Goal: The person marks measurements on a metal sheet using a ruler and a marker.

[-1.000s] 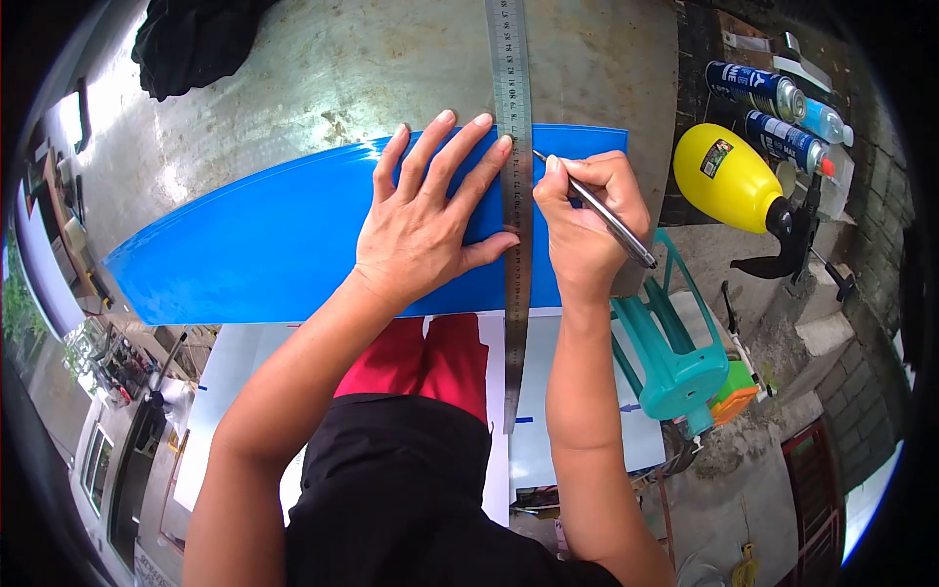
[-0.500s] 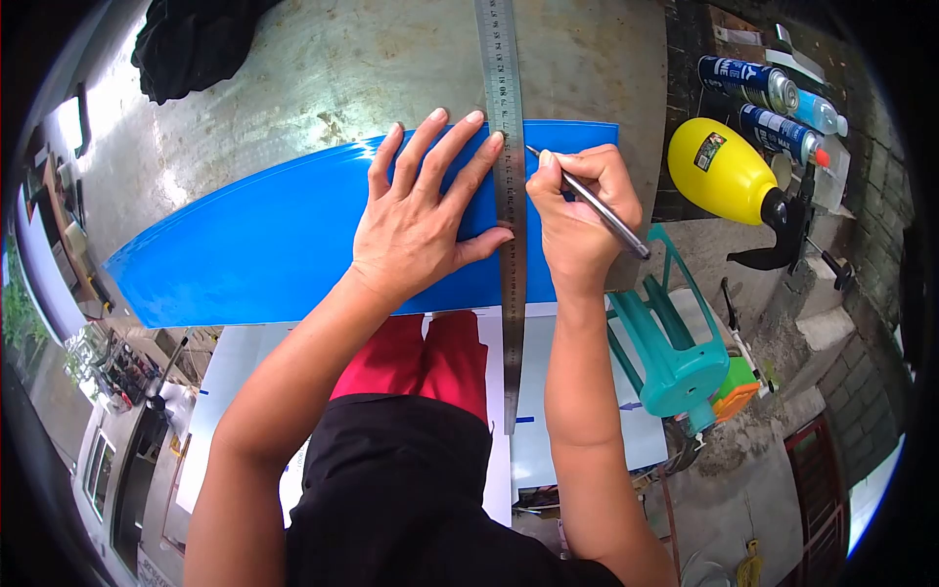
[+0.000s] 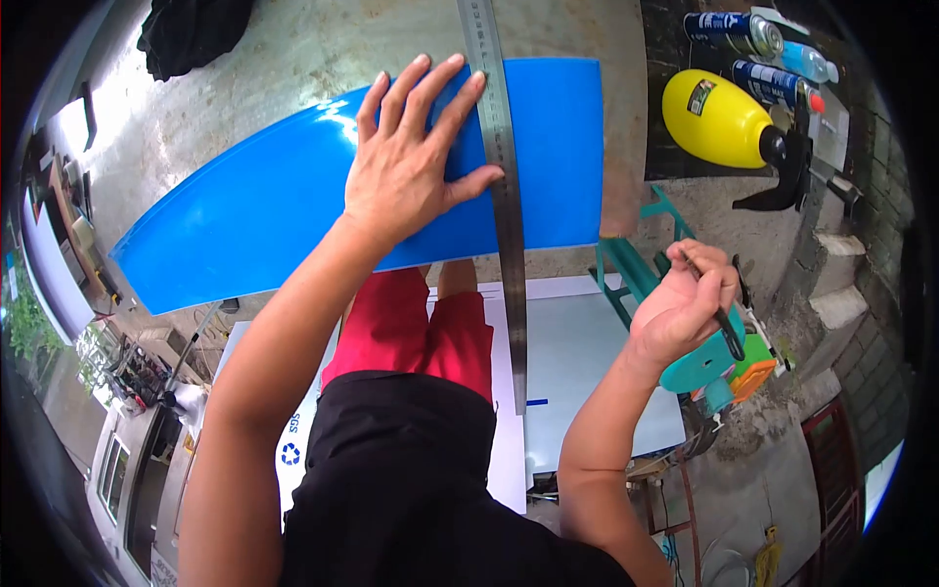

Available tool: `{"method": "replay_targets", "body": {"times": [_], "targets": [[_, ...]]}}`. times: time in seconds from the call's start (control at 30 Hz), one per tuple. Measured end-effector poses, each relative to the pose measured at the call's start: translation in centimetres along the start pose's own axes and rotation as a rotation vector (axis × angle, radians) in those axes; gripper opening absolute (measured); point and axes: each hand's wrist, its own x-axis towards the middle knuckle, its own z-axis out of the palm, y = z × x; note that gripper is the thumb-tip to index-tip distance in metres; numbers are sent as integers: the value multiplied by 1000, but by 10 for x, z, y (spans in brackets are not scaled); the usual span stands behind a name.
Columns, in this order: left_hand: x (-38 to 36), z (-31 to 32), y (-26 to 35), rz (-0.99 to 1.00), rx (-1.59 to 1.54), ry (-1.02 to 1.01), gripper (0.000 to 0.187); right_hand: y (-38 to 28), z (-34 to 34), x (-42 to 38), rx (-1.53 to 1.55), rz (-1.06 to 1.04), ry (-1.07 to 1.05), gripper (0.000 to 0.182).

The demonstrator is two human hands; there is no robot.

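Note:
My left hand point(image 3: 401, 161) lies flat with fingers spread on a glossy blue sheet point(image 3: 264, 205), which has a curved far edge and a straight right end. Its index fingertip and thumb rest on the left edge of a long metal ruler point(image 3: 505, 186). The ruler crosses the sheet and sticks out past both its far and near edges. Off to the right of the sheet, my right hand point(image 3: 690, 298) is raised in the air, its fingers closed around a dark pen point(image 3: 729, 333). The pen's tip is away from the sheet.
The sheet lies on a worn metal tabletop point(image 3: 323, 44). At the right are a yellow spray bottle point(image 3: 714, 117), blue cans point(image 3: 734, 32), a clear bottle point(image 3: 804, 62) and a green stool point(image 3: 626, 269). A black cloth point(image 3: 196, 34) lies far left. White boards point(image 3: 577, 342) are below the table edge.
My right hand has lifted the pen off the blue sheet and moved right and toward me. My left hand stays on the sheet and ruler. The whole view has shifted slightly.

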Motion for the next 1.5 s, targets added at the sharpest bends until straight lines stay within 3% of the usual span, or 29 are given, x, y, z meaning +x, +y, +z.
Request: {"method": "replay_targets", "body": {"times": [0.3, 0.47, 0.53, 0.57, 0.63, 0.7, 0.97, 1.0, 1.07, 1.5], "targets": [[-1, 11, -2, 26, 86, 83, 94, 9, -50, -93, -301, 174, -116, 19], [-2, 13, -3, 58, 143, 124, 99, 11, -50, -118, -267, 214, -192, 16], [0, 9, 1, 90, 131, 187, 76, 11, -48, -123, -278, 216, -244, 16], [0, 5, 1, 87, 133, 186, 76, 10, -46, -124, -268, 220, -261, 16], [1, -3, -2, 78, 56, 47, 94, 13, -43, -126, -298, 269, -295, 16], [1, -2, -2, 81, 59, 64, 94, 19, -43, -130, -369, 395, -346, 20], [1, 1, -2, 94, 52, 117, 93, 33, -34, -159, -417, 555, -662, 31], [1, 1, -2, 96, 50, 117, 93, 33, -35, -161, -418, 553, -664, 31], [1, 0, -2, 96, 47, 117, 93, 30, -31, -164, -350, 741, -658, 30], [2, -3, -2, 84, 14, 89, 98, 28, -16, -164, -286, 705, -560, 30]]}}
